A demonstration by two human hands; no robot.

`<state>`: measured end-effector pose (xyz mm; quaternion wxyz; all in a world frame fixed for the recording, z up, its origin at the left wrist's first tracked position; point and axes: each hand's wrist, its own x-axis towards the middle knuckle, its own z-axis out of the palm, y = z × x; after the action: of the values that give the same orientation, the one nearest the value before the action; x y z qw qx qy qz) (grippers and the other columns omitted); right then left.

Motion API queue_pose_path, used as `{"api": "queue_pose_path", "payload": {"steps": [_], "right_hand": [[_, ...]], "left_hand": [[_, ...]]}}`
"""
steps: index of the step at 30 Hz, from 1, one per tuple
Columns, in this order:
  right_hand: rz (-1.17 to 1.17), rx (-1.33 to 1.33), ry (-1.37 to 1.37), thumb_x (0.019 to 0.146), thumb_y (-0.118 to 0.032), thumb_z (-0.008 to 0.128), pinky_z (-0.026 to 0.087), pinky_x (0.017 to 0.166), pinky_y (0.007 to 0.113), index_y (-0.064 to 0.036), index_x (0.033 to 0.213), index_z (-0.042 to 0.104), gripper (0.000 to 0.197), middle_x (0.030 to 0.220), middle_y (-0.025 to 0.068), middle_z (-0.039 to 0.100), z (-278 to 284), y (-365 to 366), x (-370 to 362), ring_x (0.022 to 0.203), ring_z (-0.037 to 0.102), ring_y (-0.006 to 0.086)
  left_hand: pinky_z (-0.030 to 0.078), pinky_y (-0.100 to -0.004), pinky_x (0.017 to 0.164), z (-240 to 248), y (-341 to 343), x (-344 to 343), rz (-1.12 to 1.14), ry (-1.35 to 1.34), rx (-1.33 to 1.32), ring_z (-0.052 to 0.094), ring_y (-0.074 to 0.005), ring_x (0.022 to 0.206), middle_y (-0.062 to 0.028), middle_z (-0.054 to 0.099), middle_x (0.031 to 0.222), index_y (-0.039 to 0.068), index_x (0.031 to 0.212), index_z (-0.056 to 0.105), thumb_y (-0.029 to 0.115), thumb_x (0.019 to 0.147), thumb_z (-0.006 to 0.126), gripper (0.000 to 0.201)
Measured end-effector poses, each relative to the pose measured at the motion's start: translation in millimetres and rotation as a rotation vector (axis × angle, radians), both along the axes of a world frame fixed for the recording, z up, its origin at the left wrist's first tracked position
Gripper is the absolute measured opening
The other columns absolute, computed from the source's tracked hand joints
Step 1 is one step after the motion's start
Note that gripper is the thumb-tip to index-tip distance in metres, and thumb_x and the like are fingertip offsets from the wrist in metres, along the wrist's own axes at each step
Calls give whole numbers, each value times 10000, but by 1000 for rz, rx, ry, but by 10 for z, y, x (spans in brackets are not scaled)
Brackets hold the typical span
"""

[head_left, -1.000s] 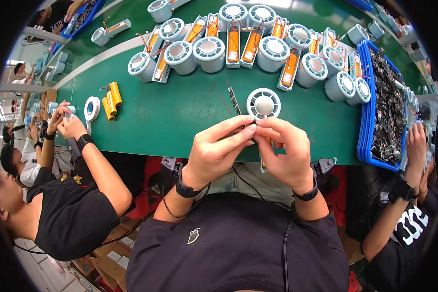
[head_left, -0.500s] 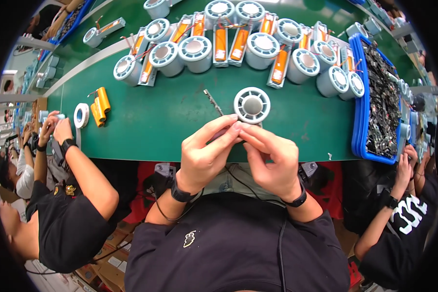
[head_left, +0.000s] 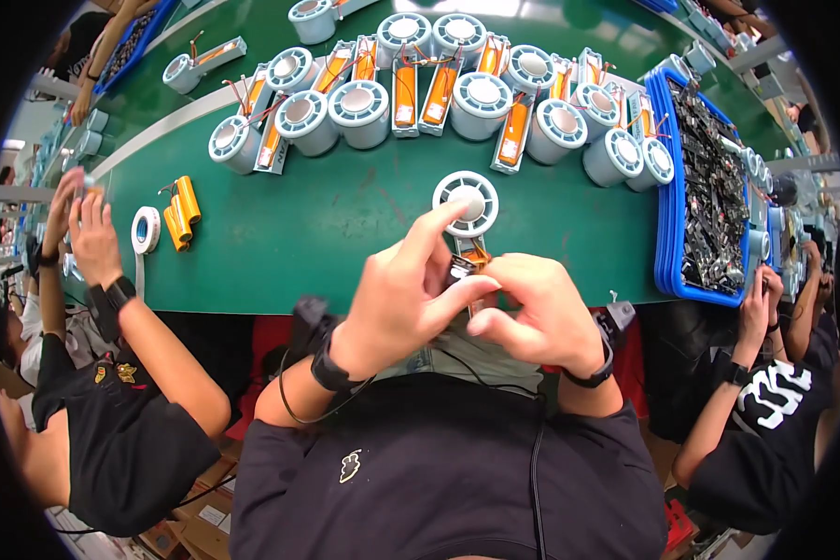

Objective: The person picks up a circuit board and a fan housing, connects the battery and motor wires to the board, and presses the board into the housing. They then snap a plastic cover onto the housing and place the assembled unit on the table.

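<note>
In front of me a pale grey handheld fan (head_left: pixel 487 203) has its round grille facing up, its narrow handle running toward me with orange wires (head_left: pixel 477 255) showing. My left hand (head_left: pixel 397 299) is closed, thumb and fingers pinching a small black part (head_left: pixel 460 269) over the handle; its index finger reaches across the grille. Beside it, my right hand (head_left: pixel 546 313) has its fingers curled round the handle's near part. The fingers hide most of the handle.
Several similar fans (head_left: pixel 359 105) with orange batteries stand in a row at the back. Stacked blue trays (head_left: pixel 661 238) of black parts stand at right. Orange battery cells (head_left: pixel 179 215) and a white tape roll (head_left: pixel 146 230) lie at left. Co-workers sit on both sides.
The thin dark strip near my left hand no longer shows. A small black part is now between my fingers, and the handle's wires have come into sight. My left index finger has moved over the grille.
</note>
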<state>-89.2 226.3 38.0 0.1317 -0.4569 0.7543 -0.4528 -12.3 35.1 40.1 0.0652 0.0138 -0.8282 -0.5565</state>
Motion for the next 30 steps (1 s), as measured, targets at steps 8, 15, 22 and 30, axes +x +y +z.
{"api": "queue_pose_path", "payload": {"steps": [8, 15, 22, 30], "right_hand": [[82, 253, -384, 930, -120, 700, 488, 621, 424, -5, 970, 595, 161, 751, 185, 641, 370, 71, -289, 696, 648, 373], [33, 482, 108, 946, -46, 648, 494, 688, 475, 8, 1060, 546, 162, 844, 225, 653, 220, 189, -308, 810, 653, 432], [-497, 113, 25, 978, -1, 589, 501, 700, 455, 16, 1136, 519, 173, 909, 212, 633, -159, 11, 121, 794, 638, 425], [-433, -29, -26, 984, 2, 567, 513, 817, 394, 25, 1229, 525, 249, 1010, 172, 639, -233, -52, 229, 881, 639, 325]], "left_hand": [[523, -437, 870, 288, -62, -258, -131, 181, -523, 624, -284, 1030, -88, 670, 1078, 74, 1189, 691, 15, 792, 786, 413], [355, -562, 1154, -90, -140, -550, -473, 441, -642, 471, -345, 1354, -92, 622, 1249, 54, 972, 712, 46, 790, 782, 195], [355, -589, 1162, -61, -54, -421, -293, 393, -444, 498, -369, 1355, -97, 650, 1252, 38, 919, 717, 56, 811, 769, 120], [479, -595, 1063, -31, -83, -376, -217, 474, -731, 566, -391, 1307, -132, 668, 1255, -1, 905, 705, 40, 812, 704, 102]]}}
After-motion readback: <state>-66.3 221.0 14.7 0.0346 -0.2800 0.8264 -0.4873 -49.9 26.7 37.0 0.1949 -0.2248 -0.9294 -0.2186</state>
